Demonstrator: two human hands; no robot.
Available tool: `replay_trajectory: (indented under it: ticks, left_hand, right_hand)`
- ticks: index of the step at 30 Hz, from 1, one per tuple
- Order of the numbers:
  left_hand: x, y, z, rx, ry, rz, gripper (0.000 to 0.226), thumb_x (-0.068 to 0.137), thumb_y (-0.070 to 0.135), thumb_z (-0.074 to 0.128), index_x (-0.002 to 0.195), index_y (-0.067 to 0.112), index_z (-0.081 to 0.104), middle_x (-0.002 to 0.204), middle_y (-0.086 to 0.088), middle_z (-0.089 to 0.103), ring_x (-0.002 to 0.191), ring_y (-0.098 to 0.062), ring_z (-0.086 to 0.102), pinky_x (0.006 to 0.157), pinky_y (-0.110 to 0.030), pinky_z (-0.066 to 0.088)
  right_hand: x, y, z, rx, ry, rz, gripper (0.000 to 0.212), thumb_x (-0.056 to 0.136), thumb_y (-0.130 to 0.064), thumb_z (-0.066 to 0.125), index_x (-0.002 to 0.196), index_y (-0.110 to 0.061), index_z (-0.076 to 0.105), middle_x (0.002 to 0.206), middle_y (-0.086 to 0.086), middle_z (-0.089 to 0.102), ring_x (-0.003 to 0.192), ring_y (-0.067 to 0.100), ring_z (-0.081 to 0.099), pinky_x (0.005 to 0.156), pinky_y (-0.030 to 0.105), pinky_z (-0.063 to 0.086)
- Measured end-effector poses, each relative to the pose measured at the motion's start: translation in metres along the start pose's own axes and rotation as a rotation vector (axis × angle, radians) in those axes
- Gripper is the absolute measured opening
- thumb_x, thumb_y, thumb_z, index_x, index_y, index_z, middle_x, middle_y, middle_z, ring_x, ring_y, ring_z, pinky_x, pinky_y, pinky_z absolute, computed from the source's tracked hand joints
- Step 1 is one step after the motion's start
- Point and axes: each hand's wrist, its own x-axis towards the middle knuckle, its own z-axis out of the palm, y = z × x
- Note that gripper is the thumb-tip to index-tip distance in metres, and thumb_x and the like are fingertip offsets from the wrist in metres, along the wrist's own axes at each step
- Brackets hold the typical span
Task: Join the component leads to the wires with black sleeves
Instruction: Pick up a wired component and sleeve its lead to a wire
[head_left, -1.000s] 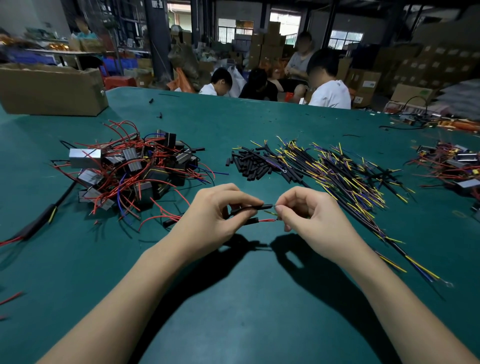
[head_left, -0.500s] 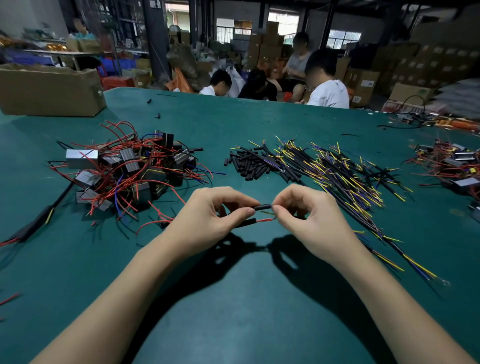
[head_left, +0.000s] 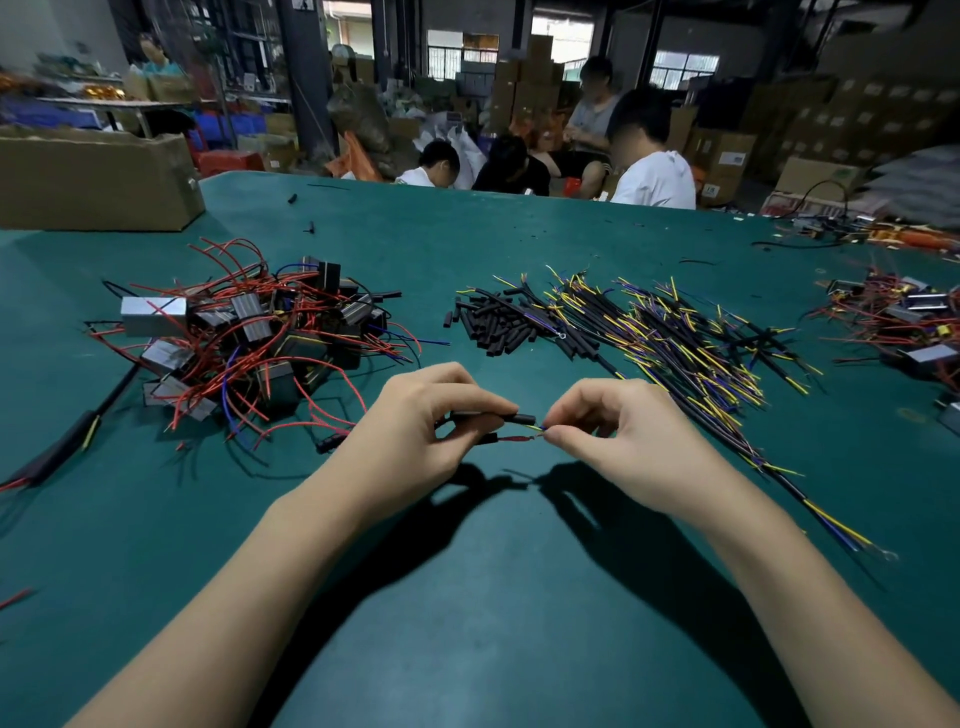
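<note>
Right hand (head_left: 618, 436) drawn slightly rightward since earlier, pinching yellow-blue wire ends (head_left: 537, 427), left hand (head_left: 415, 431) gripping black sleeve (head_left: 511, 418), axis horizontal left-right above green table (head_left: 493, 597), boxed warehouse behind.

Between the two hands, a black sleeve (head_left: 511, 417) sits level on a wire with yellow and blue strands (head_left: 537, 427) poking from its right end; just below runs a red lead (head_left: 511, 439). Left lies the component pile (head_left: 249, 338), loose sleeves (head_left: 493, 325) centre, sleeved wires (head_left: 675, 332) fanned right.
</note>
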Motion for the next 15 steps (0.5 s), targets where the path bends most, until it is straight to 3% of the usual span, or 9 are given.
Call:
replay_trajectory:
  ticks: [2, 5, 8, 11, 15]
  left_hand:
    - [-0.0004, 0.0004, 0.0002, 0.03, -0.006, 0.021, 0.018, 0.085, 0.006, 0.069, 0.099, 0.015, 0.076, 0.081, 0.002, 0.061, 0.073, -0.002, 0.057, 0.069, -0.012, 0.04]
    - [-0.0001, 0.0, -0.0026, 0.143, -0.013, 0.059, 0.018, 0.088, 0.012, 0.066, 0.103, 0.018, 0.075, 0.084, 0.0, 0.061, 0.078, -0.016, 0.057, 0.07, -0.032, 0.047]
    - [0.0012, -0.0004, -0.0065, 0.249, -0.02, 0.097, 0.019, 0.09, 0.015, 0.062, 0.103, 0.02, 0.074, 0.084, -0.001, 0.061, 0.079, -0.02, 0.053, 0.067, -0.042, 0.046]
    - [0.002, -0.0019, -0.0088, 0.234, -0.037, 0.114, 0.02, 0.088, 0.01, 0.062, 0.101, 0.018, 0.074, 0.084, -0.003, 0.061, 0.077, -0.017, 0.048, 0.066, -0.043, 0.045]
    - [0.0017, -0.0012, -0.0077, 0.166, -0.039, 0.096, 0.021, 0.087, 0.005, 0.065, 0.101, 0.018, 0.075, 0.084, -0.003, 0.061, 0.078, -0.016, 0.05, 0.07, -0.034, 0.044]
  right_hand:
    - [-0.0003, -0.0025, 0.0015, 0.012, -0.007, -0.018, 0.02, 0.081, -0.013, 0.073, 0.071, -0.029, 0.065, 0.066, -0.013, 0.066, 0.061, -0.002, 0.055, 0.062, 0.011, 0.041]
    - [0.0001, -0.0044, -0.0007, 0.025, 0.003, -0.036, 0.021, 0.082, -0.014, 0.073, 0.072, -0.03, 0.065, 0.069, -0.012, 0.067, 0.065, 0.001, 0.056, 0.067, 0.019, 0.046]
    - [-0.0012, -0.0073, -0.0033, 0.018, 0.009, -0.068, 0.021, 0.082, -0.014, 0.072, 0.072, -0.031, 0.065, 0.068, -0.017, 0.066, 0.067, -0.001, 0.057, 0.067, 0.015, 0.043]
    - [-0.0024, -0.0091, -0.0027, 0.005, 0.028, -0.096, 0.019, 0.083, -0.013, 0.071, 0.074, -0.029, 0.067, 0.068, -0.017, 0.065, 0.069, -0.002, 0.057, 0.067, 0.009, 0.038]
    - [-0.0029, -0.0093, -0.0019, 0.039, 0.039, -0.111, 0.016, 0.083, -0.011, 0.071, 0.077, -0.025, 0.064, 0.073, -0.012, 0.066, 0.072, 0.002, 0.058, 0.068, 0.016, 0.041]
